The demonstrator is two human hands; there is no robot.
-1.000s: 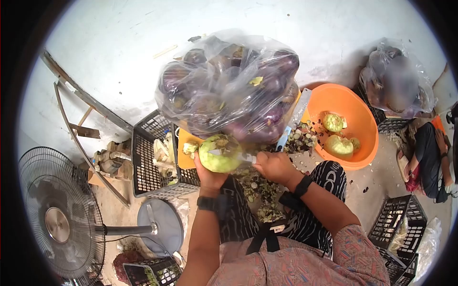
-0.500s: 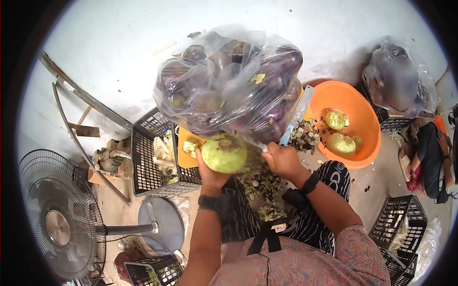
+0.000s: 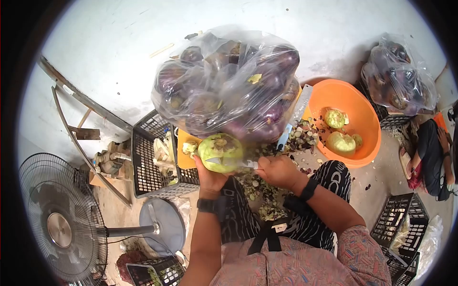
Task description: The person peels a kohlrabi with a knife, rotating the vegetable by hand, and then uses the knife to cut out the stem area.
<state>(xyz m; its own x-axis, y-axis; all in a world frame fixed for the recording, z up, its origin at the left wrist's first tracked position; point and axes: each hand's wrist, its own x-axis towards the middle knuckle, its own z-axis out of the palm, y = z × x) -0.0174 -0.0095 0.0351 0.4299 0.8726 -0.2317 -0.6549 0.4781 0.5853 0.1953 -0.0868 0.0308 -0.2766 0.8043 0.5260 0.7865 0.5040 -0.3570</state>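
Note:
A peeled, pale green kohlrabi (image 3: 224, 147) rests in my left hand (image 3: 210, 177), whose fingers curl round its left and lower side. My right hand (image 3: 279, 170) is closed on the handle of a knife (image 3: 234, 163). The blade points left and lies across the near side of the kohlrabi, partly blurred. Just beyond my hands, a clear plastic bag (image 3: 224, 100) bulges with several purple kohlrabi. Peelings (image 3: 267, 190) cover the floor between my knees. A small pale trimmed piece (image 3: 189, 148) sits beside my left fingers on something yellow (image 3: 185, 159).
On the right, an orange basin (image 3: 365, 109) holds peeled kohlrabi; a blue-handled cleaver (image 3: 298, 114) lies beside it. Black crates (image 3: 143, 183) stand left and right (image 3: 396, 224). A fan (image 3: 59, 229) is at far left. Another person's arm (image 3: 443, 143) shows at far right.
The knife has swung down and left from beyond the kohlrabi's right side to across its near face. My right hand moved slightly nearer to me. My left hand keeps hold, shifting slightly left.

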